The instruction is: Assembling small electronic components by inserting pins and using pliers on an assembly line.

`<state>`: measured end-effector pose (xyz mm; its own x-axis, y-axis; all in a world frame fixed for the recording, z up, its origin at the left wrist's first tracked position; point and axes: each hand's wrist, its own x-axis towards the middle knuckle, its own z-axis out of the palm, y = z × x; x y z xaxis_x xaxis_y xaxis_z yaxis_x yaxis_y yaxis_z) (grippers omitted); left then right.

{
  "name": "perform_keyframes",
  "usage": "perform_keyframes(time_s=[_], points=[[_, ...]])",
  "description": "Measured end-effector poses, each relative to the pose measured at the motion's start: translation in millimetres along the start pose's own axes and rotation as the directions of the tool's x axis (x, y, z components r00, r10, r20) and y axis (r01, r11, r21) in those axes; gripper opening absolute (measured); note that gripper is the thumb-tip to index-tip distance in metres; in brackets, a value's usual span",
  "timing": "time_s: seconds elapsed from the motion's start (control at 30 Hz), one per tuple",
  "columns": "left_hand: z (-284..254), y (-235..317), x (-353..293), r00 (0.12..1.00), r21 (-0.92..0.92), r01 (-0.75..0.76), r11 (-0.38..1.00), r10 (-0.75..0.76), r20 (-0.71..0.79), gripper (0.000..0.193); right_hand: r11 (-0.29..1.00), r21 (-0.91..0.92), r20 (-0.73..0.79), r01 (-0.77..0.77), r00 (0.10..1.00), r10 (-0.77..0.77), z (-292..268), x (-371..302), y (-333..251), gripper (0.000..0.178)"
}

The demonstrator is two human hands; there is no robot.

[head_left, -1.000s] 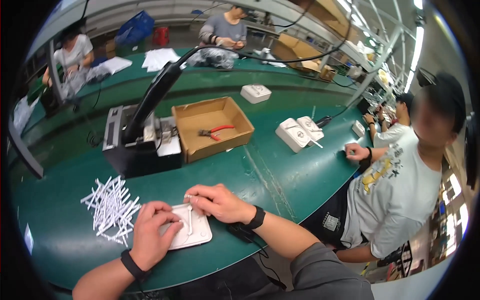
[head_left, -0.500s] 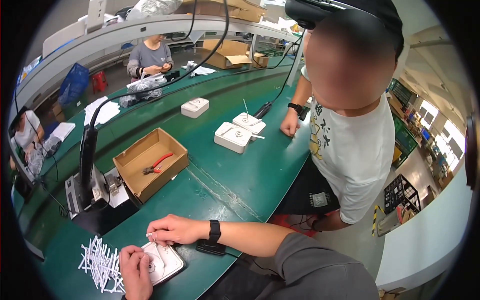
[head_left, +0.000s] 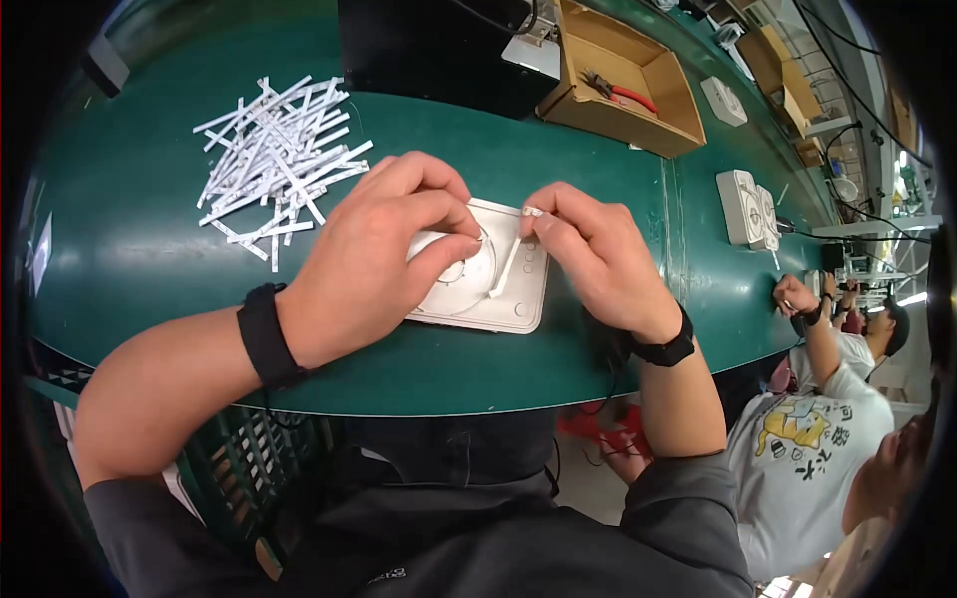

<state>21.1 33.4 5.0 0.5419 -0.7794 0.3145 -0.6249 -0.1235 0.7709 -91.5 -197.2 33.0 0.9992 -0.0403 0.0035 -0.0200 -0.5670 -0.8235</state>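
Note:
A square white plastic case (head_left: 513,311) with a round disc (head_left: 483,267) and a slim white arm (head_left: 508,261) lies on the table in front of me. My left hand (head_left: 364,254) reaches over its left side, with thumb and forefinger pressed together above the disc; whatever they pinch is too small to make out. At the upper right corner of the case, my right hand (head_left: 598,249) pinches a small white strip (head_left: 531,211) with dark marks. The fingers cover most of that strip. A loose pile of white printed strips (head_left: 274,159) lies left of the case.
Beyond the hands stand a black box-shaped machine (head_left: 429,60) and a cardboard box (head_left: 628,130) holding red-handled cutters (head_left: 620,92). More white cases (head_left: 740,204) sit to the right. A person in a white shirt (head_left: 812,458) is at the right table edge, a hand resting there.
My view has swung down and to the left, so the case now lies near the middle. Both hands remain at the case, and the right still pinches the white strip.

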Motion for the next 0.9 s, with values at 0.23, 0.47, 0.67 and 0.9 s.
perform_keyframes(time_s=[0.23, 0.47, 0.67, 0.9], points=[[9, 0, -5, 0.999, 0.000, -0.047, 0.999, 0.047, -0.022, 0.009, 0.926, -0.243, 0.083, 0.288, 0.958, -0.276, 6, -1, -6, 0.015], [10, -5, -5, 0.996, 0.022, -0.079, 0.997, 0.079, -0.032, 0.008, 0.856, -0.365, 0.140, 0.367, 0.930, -0.339, 8, 12, -13, 0.014], [11, -9, -4, 0.997, -0.034, -0.071, 0.997, 0.070, -0.035, 0.009, 0.762, -0.555, 0.147, 0.335, 0.941, -0.306, 18, 6, -25, 0.016], [5, -11, -3, 0.994, -0.007, -0.109, 0.994, 0.109, 0.010, 0.007, 0.962, -0.247, -0.038, -0.116, 0.993, 0.110, 30, -6, -35, 0.021]])
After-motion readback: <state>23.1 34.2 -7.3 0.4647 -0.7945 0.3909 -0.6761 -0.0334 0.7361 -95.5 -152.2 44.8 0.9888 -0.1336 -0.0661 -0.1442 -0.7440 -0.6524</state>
